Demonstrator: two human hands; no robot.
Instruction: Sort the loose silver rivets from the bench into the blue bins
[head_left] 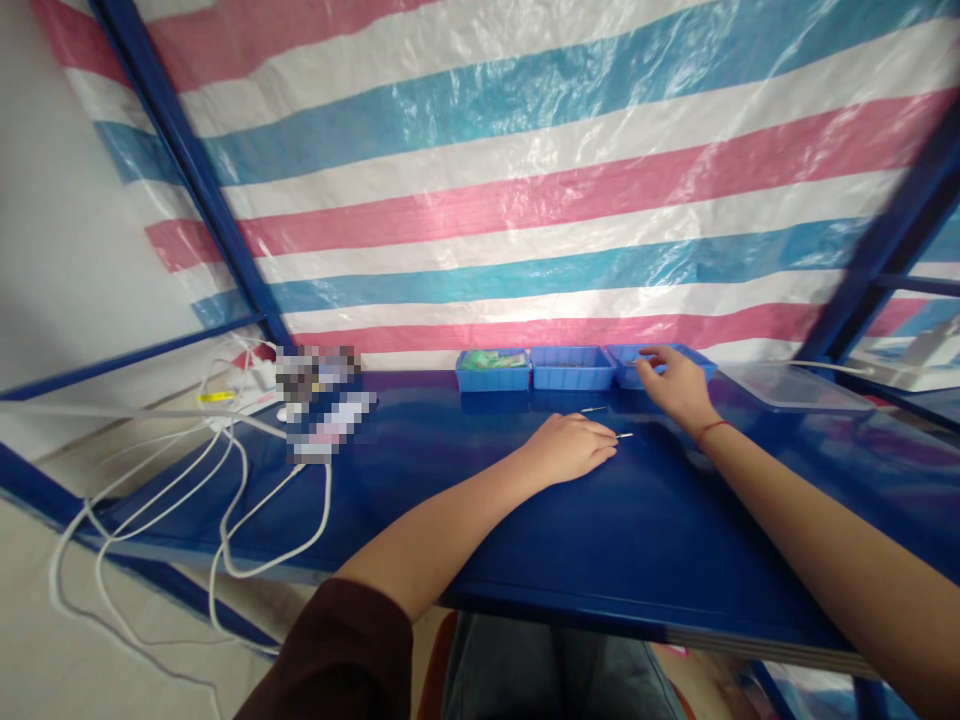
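My left hand [571,448] rests low over the blue table, fingers closed together. From its fingertips sticks a thin, pale, pin-like piece [625,435]; its other end is hidden in the fingers. A second thin piece [592,409] lies on the table just beyond that hand. My right hand [677,388], with a red string at the wrist, is over the right-hand blue bin [701,368]. Its thumb and index finger come together at the bin's near left side. Whatever they pinch, if anything, is too small to name.
A blue bin with green packets [493,377] and a middle blue bin [571,376] stand along the back. A clear flat lid [799,387] lies at the right. White cables [240,500] loop over the left side near a blurred-out patch. Blue posts flank the table.
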